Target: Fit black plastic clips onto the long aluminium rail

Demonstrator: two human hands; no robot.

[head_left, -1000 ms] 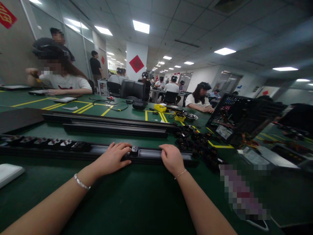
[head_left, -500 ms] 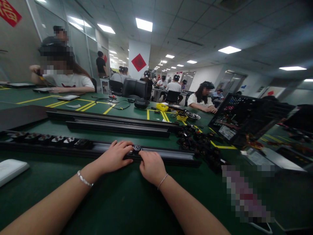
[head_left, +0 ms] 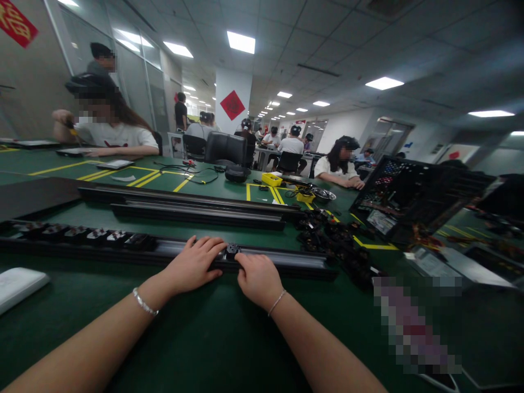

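A large open workroom with a white tiled ceiling (head_left: 327, 33) set with bright rectangular light panels (head_left: 240, 41). A white pillar (head_left: 232, 103) bears a red diamond sign (head_left: 232, 105). Glass partitions (head_left: 135, 82) line the left wall. Long green tables (head_left: 213, 188) are marked with yellow lines; black office chairs (head_left: 225, 148) stand behind, and what may be a glass door (head_left: 385, 139) shows far right

The tabletop (head_left: 229, 338) looks like matt green cloth, the long rail (head_left: 282, 258) is black metal with a smooth, slightly shiny top, and the small clip (head_left: 231, 250) on it seems black plastic.
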